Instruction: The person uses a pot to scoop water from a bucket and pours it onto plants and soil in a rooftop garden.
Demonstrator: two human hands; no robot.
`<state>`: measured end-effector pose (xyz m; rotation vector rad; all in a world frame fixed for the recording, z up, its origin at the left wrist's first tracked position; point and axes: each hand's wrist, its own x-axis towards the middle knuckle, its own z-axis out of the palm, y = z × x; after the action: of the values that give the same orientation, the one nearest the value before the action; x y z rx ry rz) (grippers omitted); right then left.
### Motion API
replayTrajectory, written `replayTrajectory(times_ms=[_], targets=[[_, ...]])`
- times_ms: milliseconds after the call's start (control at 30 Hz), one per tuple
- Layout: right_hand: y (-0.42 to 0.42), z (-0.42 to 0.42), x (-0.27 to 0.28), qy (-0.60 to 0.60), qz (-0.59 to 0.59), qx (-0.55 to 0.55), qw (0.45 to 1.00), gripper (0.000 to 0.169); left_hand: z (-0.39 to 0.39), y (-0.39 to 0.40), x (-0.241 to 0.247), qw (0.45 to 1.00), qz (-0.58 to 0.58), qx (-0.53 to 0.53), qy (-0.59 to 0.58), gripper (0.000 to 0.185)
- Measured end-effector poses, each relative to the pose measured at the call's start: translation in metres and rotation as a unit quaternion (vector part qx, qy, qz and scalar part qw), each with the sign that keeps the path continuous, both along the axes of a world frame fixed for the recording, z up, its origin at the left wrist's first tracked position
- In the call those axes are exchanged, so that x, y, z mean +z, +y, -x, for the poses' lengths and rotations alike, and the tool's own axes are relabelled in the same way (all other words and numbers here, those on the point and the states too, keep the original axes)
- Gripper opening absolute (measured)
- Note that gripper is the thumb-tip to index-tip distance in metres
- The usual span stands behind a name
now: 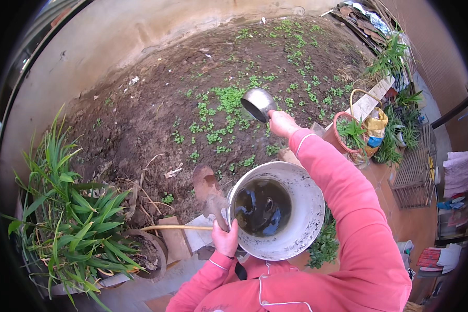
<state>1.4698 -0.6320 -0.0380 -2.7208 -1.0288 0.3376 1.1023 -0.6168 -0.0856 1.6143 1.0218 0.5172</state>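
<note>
My right hand [283, 123] grips a round metal dipper [259, 102], which is tipped above the small green seedlings [230, 99] in the soil bed. Below it, close to my body, stands a white plastic bucket [304, 218] with dark, murky water [262, 208] in the bottom and dirt specks on its inner wall. My left hand [225, 236] is at the bucket's left rim, closed on the handle of a rusty hand trowel [208, 187], whose blade points away from me over the bed's edge. Whether my left hand also touches the rim, I cannot tell.
Long-leaved green plants [78, 230] and a soil-filled pot [156, 253] stand at the left. On the right are a terracotta pot [337, 132] with a plant, a yellow bag [375, 124] and a slatted crate [413, 175]. A plastered wall [101, 46] borders the bed's far side.
</note>
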Motion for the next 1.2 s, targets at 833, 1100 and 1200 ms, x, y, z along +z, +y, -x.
replayTrajectory(times_ms=[833,1100,1200], targets=[[-0.200,0.244,0.124,0.431,-0.128,-0.118,0.886,0.029,0.001,0.008,-0.014,0.999,0.017,-0.026,-0.022,0.033],[-0.131,0.247,0.030,0.195,0.233,0.098,0.948,0.029,0.000,0.011,0.002,0.996,0.061,-0.041,-0.054,0.031],[-0.111,0.252,0.018,0.198,0.252,0.105,0.941,0.025,0.000,0.013,-0.018,0.996,0.034,-0.056,-0.059,0.030]])
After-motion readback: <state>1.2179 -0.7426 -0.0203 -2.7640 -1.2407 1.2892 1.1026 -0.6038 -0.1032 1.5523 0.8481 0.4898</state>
